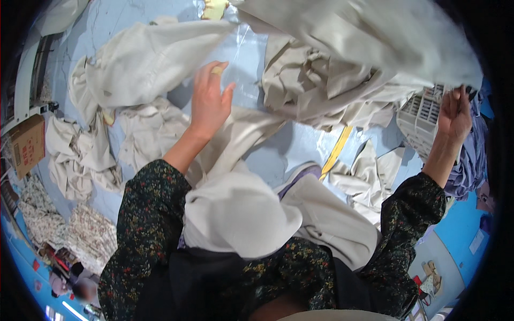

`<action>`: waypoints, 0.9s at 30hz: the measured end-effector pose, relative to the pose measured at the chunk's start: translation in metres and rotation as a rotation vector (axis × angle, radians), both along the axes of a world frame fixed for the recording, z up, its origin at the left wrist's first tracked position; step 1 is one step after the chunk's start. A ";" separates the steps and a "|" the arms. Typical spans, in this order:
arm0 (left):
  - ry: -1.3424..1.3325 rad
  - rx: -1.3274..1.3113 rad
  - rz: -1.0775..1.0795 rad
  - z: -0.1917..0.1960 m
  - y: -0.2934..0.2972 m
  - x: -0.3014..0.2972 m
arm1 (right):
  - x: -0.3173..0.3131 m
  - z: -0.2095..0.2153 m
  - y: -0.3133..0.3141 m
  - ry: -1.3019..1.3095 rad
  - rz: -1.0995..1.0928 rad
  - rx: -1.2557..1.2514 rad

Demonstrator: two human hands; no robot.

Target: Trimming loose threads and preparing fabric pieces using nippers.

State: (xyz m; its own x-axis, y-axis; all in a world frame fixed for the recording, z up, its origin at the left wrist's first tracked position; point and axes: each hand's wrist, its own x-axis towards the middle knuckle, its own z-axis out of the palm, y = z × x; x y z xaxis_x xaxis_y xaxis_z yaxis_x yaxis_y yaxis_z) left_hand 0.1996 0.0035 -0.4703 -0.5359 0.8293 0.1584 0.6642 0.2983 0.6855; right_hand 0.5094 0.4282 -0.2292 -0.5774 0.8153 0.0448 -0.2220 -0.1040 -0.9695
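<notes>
The person stands over a pale blue surface (300, 144) strewn with cream-coloured cloth. Their left hand (210, 99) reaches out over the middle of it, fingers loosely spread and raised, one fingertip wrapped in something yellowish; this grip closes on nothing that I can see, hovering just above a clear plastic sheet (243, 64) and beside a cream fabric strip (241, 134) that runs under the wrist toward the body. The right hand (455, 112) is lifted at the far right, its grip pinched on the edge of a large cream cloth (364, 37) that hangs spread across the top of the scene. Just beside that hand sits a white slatted plastic basket (420, 115), with lilac fabric (471, 160) draped at its right. A crumpled cream pile (321, 91) lies under the lifted cloth. Another folded cream piece (241, 214) rests near, against the person's dark floral sleeves. A yellow measuring tape (337, 150) lies on the blue between them. At the far left sits a cardboard box (27, 144); floral printed cloth (80, 235) lies lower left.
</notes>
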 end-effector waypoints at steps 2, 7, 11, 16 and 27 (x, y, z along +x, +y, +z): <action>0.194 0.068 0.137 0.019 0.015 -0.008 | 0.048 -0.003 0.038 0.042 -0.097 -0.071; 0.310 0.212 -0.101 -0.011 0.097 -0.005 | 0.203 0.034 0.167 -0.275 -0.595 -0.131; -0.052 -0.317 -0.253 -0.046 0.057 -0.021 | 0.060 -0.055 0.013 -0.418 -0.745 -0.089; -0.098 -0.139 -0.031 -0.003 0.046 0.007 | -0.044 -0.065 -0.139 -0.587 -0.422 0.231; -0.084 -0.052 0.014 0.019 0.005 0.006 | -0.100 -0.123 -0.104 -0.890 0.140 0.461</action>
State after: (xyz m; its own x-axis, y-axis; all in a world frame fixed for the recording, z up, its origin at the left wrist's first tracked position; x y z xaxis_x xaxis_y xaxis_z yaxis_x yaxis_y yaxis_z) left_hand 0.2052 0.0086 -0.4511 -0.5574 0.8273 0.0695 0.6006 0.3440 0.7217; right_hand 0.4095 0.3245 -0.3523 -0.6432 0.7498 -0.1550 0.5870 0.3530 -0.7286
